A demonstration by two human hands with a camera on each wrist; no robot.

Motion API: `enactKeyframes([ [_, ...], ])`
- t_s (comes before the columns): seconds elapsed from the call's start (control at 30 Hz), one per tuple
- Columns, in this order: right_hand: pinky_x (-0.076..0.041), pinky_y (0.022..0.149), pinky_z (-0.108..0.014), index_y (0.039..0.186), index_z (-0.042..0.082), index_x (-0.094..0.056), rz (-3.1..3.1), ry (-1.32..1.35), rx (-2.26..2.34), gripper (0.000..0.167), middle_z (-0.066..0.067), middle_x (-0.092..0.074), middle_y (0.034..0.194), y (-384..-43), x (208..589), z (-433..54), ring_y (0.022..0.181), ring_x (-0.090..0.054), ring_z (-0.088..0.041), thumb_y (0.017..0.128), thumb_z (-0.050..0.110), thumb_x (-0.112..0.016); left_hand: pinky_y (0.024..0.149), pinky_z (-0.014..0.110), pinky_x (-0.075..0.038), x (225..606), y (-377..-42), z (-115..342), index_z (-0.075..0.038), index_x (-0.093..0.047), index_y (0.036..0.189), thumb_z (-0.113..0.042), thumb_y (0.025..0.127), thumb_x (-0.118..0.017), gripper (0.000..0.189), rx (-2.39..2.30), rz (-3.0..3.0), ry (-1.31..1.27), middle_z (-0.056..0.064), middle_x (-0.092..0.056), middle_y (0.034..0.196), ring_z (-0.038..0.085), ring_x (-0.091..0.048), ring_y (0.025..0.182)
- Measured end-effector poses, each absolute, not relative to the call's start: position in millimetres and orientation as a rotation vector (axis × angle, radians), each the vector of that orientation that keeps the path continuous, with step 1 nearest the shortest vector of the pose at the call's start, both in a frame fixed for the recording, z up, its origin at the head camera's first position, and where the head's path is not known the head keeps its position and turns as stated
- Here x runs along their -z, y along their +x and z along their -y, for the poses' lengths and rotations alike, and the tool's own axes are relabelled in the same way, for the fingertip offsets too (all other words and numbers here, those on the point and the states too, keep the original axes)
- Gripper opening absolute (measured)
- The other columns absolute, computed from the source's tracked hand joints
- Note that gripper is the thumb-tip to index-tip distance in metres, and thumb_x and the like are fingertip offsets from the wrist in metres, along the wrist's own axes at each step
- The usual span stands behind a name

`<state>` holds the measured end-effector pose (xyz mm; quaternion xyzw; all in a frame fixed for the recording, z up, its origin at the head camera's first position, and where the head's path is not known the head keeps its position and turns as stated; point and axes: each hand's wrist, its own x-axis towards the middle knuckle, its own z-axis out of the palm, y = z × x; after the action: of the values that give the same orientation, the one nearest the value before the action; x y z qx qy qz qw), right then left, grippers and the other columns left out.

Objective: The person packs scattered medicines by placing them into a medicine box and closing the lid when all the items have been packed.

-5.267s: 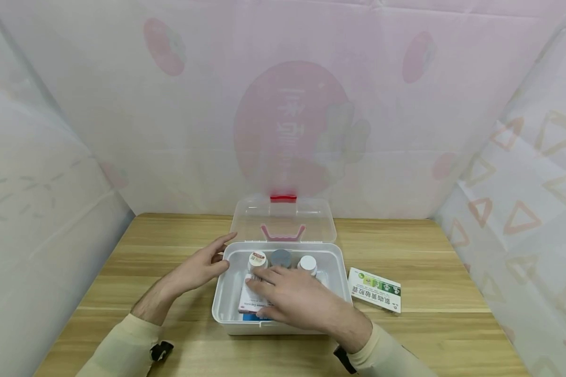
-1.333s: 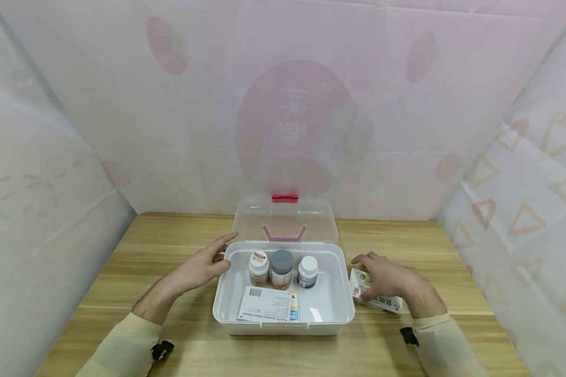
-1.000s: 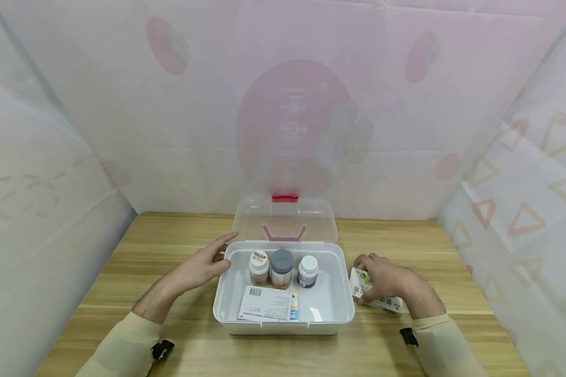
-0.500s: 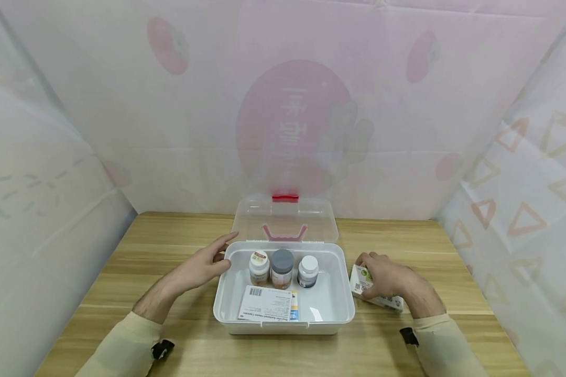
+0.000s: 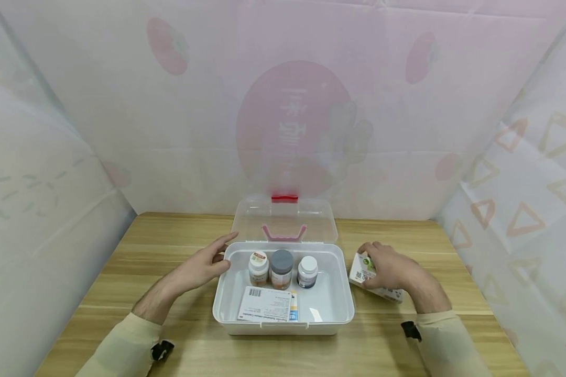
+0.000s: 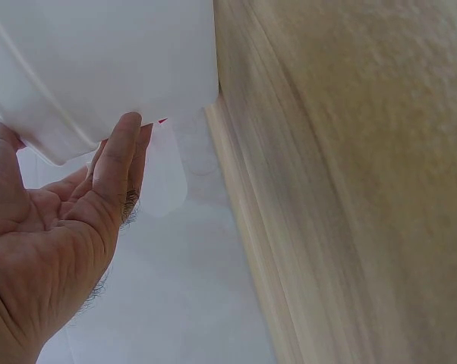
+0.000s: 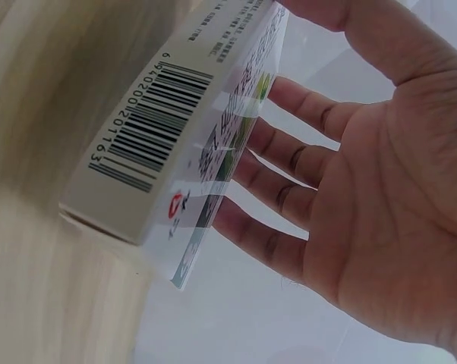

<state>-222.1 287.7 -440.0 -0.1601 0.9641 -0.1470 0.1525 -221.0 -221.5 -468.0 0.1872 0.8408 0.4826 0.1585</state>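
Note:
My right hand (image 5: 391, 267) pinches a white-and-green medicine box (image 5: 360, 269) between thumb and fingers, right of the storage box. Its barcode end (image 7: 149, 125) faces the right wrist camera, and it stands tilted close over the table. With fingers loosely extended, my left hand (image 5: 200, 269) touches the left side of the white plastic storage box (image 5: 283, 329). Inside stand two white-capped pill bottles (image 5: 259, 275) and a grey-capped one (image 5: 281, 272). In front of them a white capsule carton (image 5: 264, 303) lies partly over a blue-and-yellow packet (image 5: 294, 306).
The storage box's clear lid (image 5: 250, 214), with a pink handle (image 5: 284, 238) and red clasp (image 5: 284, 199), is folded back towards the rear wall. Printed cloth walls (image 5: 292, 131) enclose the wooden table (image 5: 170, 235) at the back and sides.
My right hand has left the capsule carton in the storage box, moved right, taken hold of the medicine box and tilted it up, shifting it slightly backward. My left hand has stayed put.

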Motion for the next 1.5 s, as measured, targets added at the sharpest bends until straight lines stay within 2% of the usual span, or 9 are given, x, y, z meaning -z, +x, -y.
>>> enactKeyframes([
  [0.3, -0.060, 0.088, -0.043, 0.155, 0.003, -0.062, -2.804, -0.497, 0.467, 0.085, -0.016, -0.070, 0.129, -224, 430, -292, 0.107, -0.063, -0.028, 0.084, 0.028, -0.103, 0.114, 0.049, -0.066, 468, -221, 221, -0.006, -0.022, 0.187, -0.012, 0.113, -0.059, 0.083, -1.390, -2.392, 0.529, 0.036, -0.058, 0.171, 0.051, -0.065, 0.155],
  [0.63, -0.056, 0.086, -0.038, 0.157, 0.003, -0.063, -2.877, -0.526, 0.482, 0.084, -0.019, -0.070, 0.140, -225, 418, -293, 0.106, -0.062, -0.027, 0.086, 0.030, -0.099, 0.113, 0.047, -0.066, 468, -221, 221, -0.007, -0.021, 0.188, -0.011, 0.113, -0.058, 0.083, -1.394, -2.385, 0.516, 0.036, -0.058, 0.171, 0.049, -0.066, 0.153],
  [0.8, -0.056, 0.082, -0.039, 0.159, 0.007, -0.063, -2.948, -0.526, 0.469, 0.081, -0.020, -0.070, 0.148, -225, 415, -291, 0.109, -0.064, -0.027, 0.089, 0.033, -0.096, 0.113, 0.047, -0.066, 468, -221, 221, -0.008, -0.021, 0.188, -0.012, 0.113, -0.058, 0.083, -1.393, -2.383, 0.512, 0.036, -0.057, 0.171, 0.049, -0.066, 0.153],
  [1.03, -0.056, 0.075, -0.038, 0.161, 0.006, -0.064, -3.044, -0.554, 0.403, 0.082, -0.020, -0.071, 0.144, -225, 412, -291, 0.103, -0.064, -0.024, 0.092, 0.038, -0.095, 0.110, 0.044, -0.066, 471, -223, 222, -0.008, -0.021, 0.188, -0.011, 0.114, -0.058, 0.083, -1.390, -2.390, 0.523, 0.037, -0.059, 0.169, 0.049, -0.067, 0.151],
  [1.5, -0.060, 0.081, -0.045, 0.169, 0.007, -0.061, -3.259, -0.587, 0.371, 0.079, -0.025, -0.069, 0.152, -228, 412, -289, 0.110, -0.069, -0.032, 0.100, 0.039, -0.080, 0.111, 0.045, -0.066, 471, -222, 222, -0.008, -0.021, 0.188, -0.012, 0.113, -0.058, 0.083, -1.390, -2.387, 0.523, 0.037, -0.058, 0.170, 0.050, -0.066, 0.152],
])
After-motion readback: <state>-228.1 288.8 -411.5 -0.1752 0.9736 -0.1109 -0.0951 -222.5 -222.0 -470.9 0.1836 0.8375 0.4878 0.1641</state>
